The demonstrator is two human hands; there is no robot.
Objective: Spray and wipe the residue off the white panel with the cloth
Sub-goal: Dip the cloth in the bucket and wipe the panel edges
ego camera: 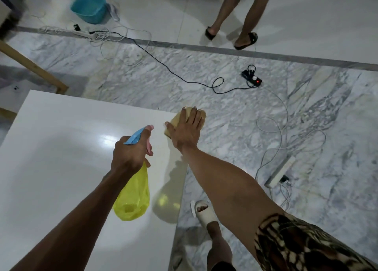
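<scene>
Right now the white panel (61,158) fills the lower left of the view, glossy, with a bright glare patch near its middle. At the panel's far right corner the right hand (187,130) lies flat, palm down, fingers spread and pressed on a yellowish cloth (180,117); the cloth sits on that corner and pokes out past the fingertips and just over the panel's edge. The hand is open on the cloth, not closed around it.

Just left of that corner, above the panel, the left hand (129,154) is clamped around the neck of a spray bottle (133,195). The bottle has a translucent yellow body that hangs tilted below the hand, a blue head and a pink trigger and nozzle pointing toward the cloth. Its shadow falls on the panel close to the right edge.

Beyond the panel is a grey-veined marble floor (225,111). A black cable runs across it to a black power strip (252,78) with a red light, well away from the panel's far corner. White cables loop to the right of the panel, beside a white power strip (281,171). Far beyond the panel's left end stands a teal basket (89,6). Another person's legs (235,15) in dark sandals stand at the far side of the floor. By the panel's right edge, near the wearer, is a foot in a white slipper (205,214).
</scene>
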